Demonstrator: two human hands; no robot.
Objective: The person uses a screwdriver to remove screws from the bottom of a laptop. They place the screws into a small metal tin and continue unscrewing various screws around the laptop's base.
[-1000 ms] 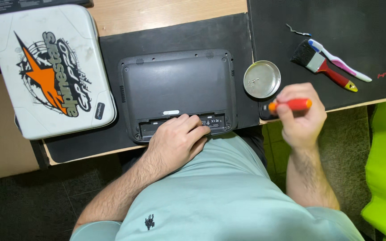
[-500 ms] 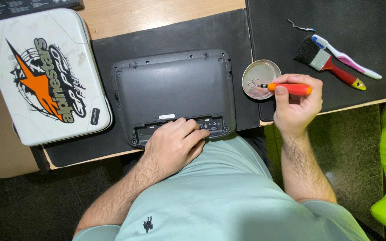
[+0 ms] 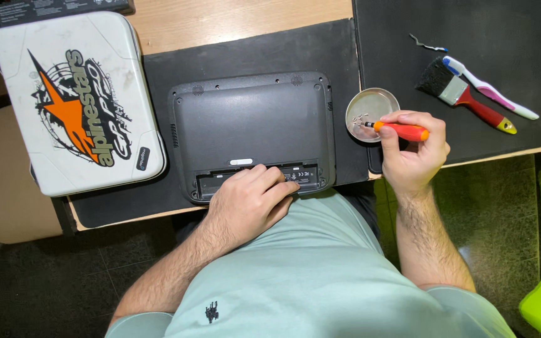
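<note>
the right hand [image 3: 411, 159] is closed tight around a small screwdriver [image 3: 399, 130] with an orange handle. its thin metal tip reaches over the rim of a little round metal dish [image 3: 383, 103], and tiny bits, too small to tell apart, lie in the dish. the dish sits on the black mat [image 3: 245, 53], just beside the right edge of the upside-down laptop [image 3: 252, 122]. the left hand [image 3: 248, 200] lies flat with loose, bent fingers on the near edge of the laptop, pressing on the open slot there and holding nothing. the laptop lies in the middle of the mat, close to the near edge of the desk [image 3: 233, 19]. a white case [image 3: 76, 100] with an orange star sits at the left end of the desk, and its near corner sticks out a little over the edge. on the right, on a second black mat [image 3: 502, 25], lie a paint brush [image 3: 464, 94] with a red handle, a toothbrush [image 3: 489, 87] touching it, and a small bent metal pick [image 3: 427, 45] near the far side. there is open room on that mat behind the dish and between the dish and the brushes. a second ago the right hand held the screwdriver lower, off the near edge of the desk. now it is up over the dish. the left hand has stayed in its place.
</note>
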